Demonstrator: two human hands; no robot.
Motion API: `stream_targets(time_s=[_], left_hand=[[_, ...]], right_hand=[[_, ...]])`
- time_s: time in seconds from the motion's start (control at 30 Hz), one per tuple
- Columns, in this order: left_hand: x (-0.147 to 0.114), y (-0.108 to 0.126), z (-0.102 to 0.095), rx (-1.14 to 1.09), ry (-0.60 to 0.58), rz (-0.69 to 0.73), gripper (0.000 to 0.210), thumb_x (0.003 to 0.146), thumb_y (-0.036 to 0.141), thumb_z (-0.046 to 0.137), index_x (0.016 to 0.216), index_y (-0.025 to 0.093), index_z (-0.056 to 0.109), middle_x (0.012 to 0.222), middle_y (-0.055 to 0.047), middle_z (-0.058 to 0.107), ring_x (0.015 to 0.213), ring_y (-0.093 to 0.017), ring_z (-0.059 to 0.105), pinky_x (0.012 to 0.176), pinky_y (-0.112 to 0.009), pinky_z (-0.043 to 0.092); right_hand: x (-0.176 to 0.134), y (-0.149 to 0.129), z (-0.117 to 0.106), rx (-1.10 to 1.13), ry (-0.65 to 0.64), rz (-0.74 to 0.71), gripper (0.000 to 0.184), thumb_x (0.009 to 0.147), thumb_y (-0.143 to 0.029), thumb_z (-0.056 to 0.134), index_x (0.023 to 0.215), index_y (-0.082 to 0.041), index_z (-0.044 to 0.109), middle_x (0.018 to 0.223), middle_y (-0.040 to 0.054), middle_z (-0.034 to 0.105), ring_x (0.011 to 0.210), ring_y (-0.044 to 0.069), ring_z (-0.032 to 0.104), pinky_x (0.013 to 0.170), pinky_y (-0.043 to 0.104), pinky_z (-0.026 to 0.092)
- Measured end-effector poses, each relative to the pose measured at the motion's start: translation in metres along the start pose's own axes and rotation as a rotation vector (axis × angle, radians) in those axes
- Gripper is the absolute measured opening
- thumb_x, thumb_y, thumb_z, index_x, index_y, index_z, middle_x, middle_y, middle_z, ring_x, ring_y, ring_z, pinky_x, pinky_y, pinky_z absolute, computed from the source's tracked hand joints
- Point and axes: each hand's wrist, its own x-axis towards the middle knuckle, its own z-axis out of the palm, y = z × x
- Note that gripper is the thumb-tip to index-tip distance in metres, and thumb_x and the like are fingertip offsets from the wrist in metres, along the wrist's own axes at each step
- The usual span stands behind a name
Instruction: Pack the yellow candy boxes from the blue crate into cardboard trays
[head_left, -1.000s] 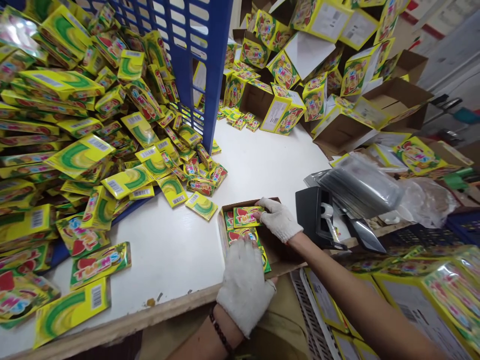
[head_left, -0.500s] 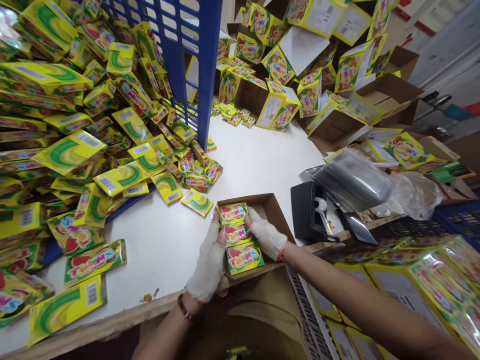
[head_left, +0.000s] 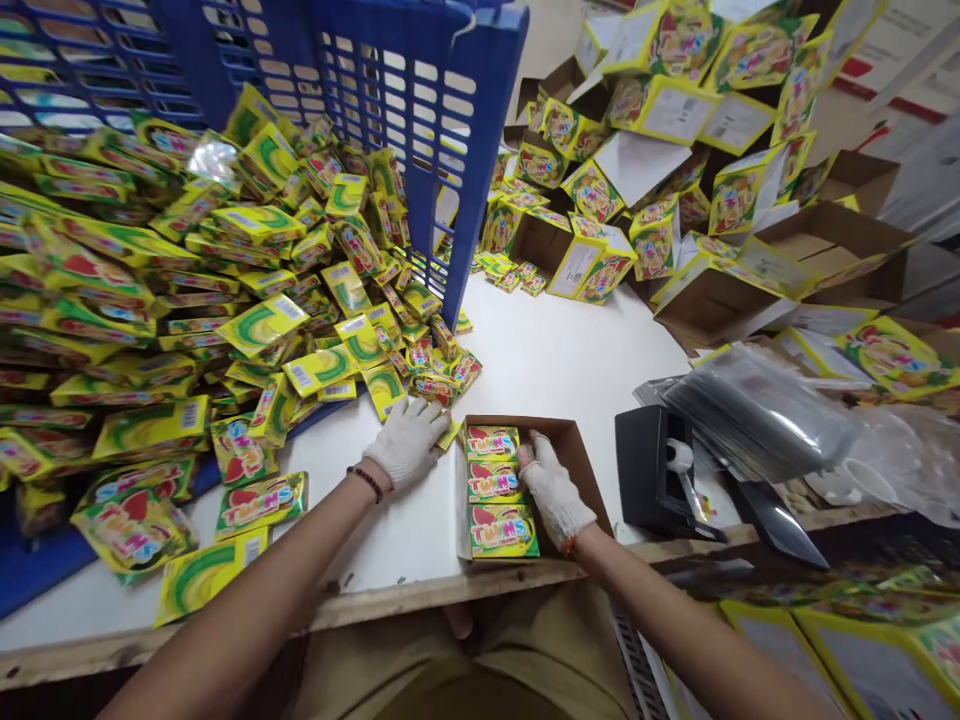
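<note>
The open carton point(head_left: 589, 468) is a shallow rectangular tray of matte brown board with thin upright walls. Along its left half, three glossy printed packets point(head_left: 495, 481) lie flat in a column, faces up. Left of the carton spreads a heap of similar packets point(head_left: 262, 322), thin and sharp-cornered, spilling from a blue plastic crate point(head_left: 487, 170) with slotted walls. Right of it stands a black holder point(head_left: 641, 465), with slippery-looking clear plastic sheets point(head_left: 765, 415) beyond.

The right hand point(head_left: 555, 490), in a white fabric glove, is inside the carton, just right of the column; its fingers touch the packets, though I cannot tell whether they grip. The left hand point(head_left: 409, 442), gloved alike, lies flat just left of the carton with its fingers apart over a yellow packet point(head_left: 450, 434), partly hidden beneath them.

The carton sits at the near edge of the smooth white desk point(head_left: 555, 345), by its rough wooden border. Bare desk extends behind the carton; a narrow strip separates its right wall from the black holder.
</note>
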Motion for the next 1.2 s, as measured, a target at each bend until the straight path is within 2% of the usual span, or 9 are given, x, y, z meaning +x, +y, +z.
stream_targets(time_s=[0.2,0.33,0.43,0.6,0.7,0.77,0.93,1.07,1.2], left_hand=[[-0.026,0.007,-0.003,-0.145,0.072,-0.231,0.039,0.079,0.041,0.064,0.107,0.015,0.064,0.105,-0.013,0.065,0.102,-0.028,0.059,0.094,-0.044,0.044],[-0.079,0.035,-0.006,-0.892,0.284,-0.275,0.057,0.095,0.055,0.033,0.131,0.015,0.051,0.107,-0.012,0.067,0.092,-0.020,0.063,0.081,-0.033,0.050],[-0.116,0.054,-0.015,-1.260,0.337,-0.270,0.059,0.089,0.061,0.044,0.124,0.017,0.060,0.105,-0.011,0.069,0.092,-0.022,0.063,0.083,-0.035,0.051],[-0.155,0.014,-0.044,-0.590,0.392,-0.481,0.047,0.092,0.053,0.037,0.086,0.020,0.070,0.103,-0.008,0.069,0.094,-0.023,0.061,0.089,-0.038,0.048],[-0.163,-0.034,-0.058,0.046,0.084,-0.548,0.019,0.079,0.033,0.056,0.088,0.020,0.067,0.104,-0.010,0.065,0.102,-0.028,0.058,0.095,-0.044,0.043],[-0.161,-0.053,-0.060,0.282,-0.058,-0.580,0.028,0.071,0.023,0.061,0.097,0.017,0.065,0.107,-0.014,0.061,0.103,-0.032,0.057,0.092,-0.048,0.043],[-0.139,-0.038,-0.040,0.184,-0.144,-0.439,0.026,0.070,0.020,0.060,0.096,0.018,0.063,0.102,-0.012,0.060,0.096,-0.027,0.058,0.083,-0.039,0.046],[-0.131,-0.017,-0.032,-0.155,-0.184,-0.203,0.029,0.077,0.022,0.055,0.105,0.022,0.062,0.110,-0.005,0.062,0.096,-0.018,0.058,0.086,-0.029,0.047],[-0.142,-0.033,-0.052,-0.235,0.037,-0.464,0.026,0.086,0.036,0.043,0.091,0.020,0.062,0.097,-0.006,0.067,0.091,-0.019,0.060,0.084,-0.031,0.047]], right_hand=[[-0.040,-0.028,-0.016,0.328,0.208,-0.256,0.045,0.086,-0.043,0.053,0.124,-0.019,0.053,0.128,0.0149,0.060,0.122,0.027,0.057,0.107,0.045,0.043],[-0.080,-0.062,0.004,0.508,-0.089,-0.332,0.046,0.087,-0.042,0.057,0.129,-0.025,0.049,0.130,0.0120,0.059,0.117,0.025,0.061,0.100,0.041,0.051],[-0.097,-0.087,0.035,0.539,-0.229,-0.313,0.062,0.084,-0.038,0.061,0.140,-0.023,0.039,0.140,0.0132,0.052,0.124,0.026,0.056,0.103,0.042,0.048],[-0.104,-0.102,0.074,0.458,-0.416,-0.274,0.038,0.087,-0.031,0.052,0.122,-0.020,0.054,0.116,0.0089,0.067,0.103,0.023,0.065,0.091,0.036,0.054],[-0.107,-0.094,0.084,0.308,-0.487,-0.318,0.034,0.089,-0.028,0.048,0.121,-0.021,0.054,0.115,0.0076,0.067,0.102,0.022,0.065,0.089,0.033,0.053],[-0.108,-0.089,0.087,0.188,-0.515,-0.344,0.032,0.089,-0.025,0.048,0.120,-0.020,0.055,0.113,0.0087,0.067,0.101,0.023,0.064,0.089,0.034,0.051],[-0.097,-0.092,0.089,-0.148,-0.440,-0.529,0.018,0.083,-0.014,0.054,0.098,-0.017,0.062,0.120,0.0136,0.060,0.116,0.027,0.054,0.100,0.041,0.044],[-0.085,-0.092,0.094,-0.306,-0.473,-0.649,0.025,0.080,-0.016,0.061,0.105,-0.017,0.064,0.131,0.0135,0.053,0.125,0.030,0.045,0.108,0.044,0.037],[-0.080,-0.094,0.102,-0.369,-0.503,-0.592,0.024,0.083,-0.021,0.060,0.106,-0.017,0.064,0.125,0.0113,0.057,0.111,0.026,0.053,0.099,0.038,0.044]])
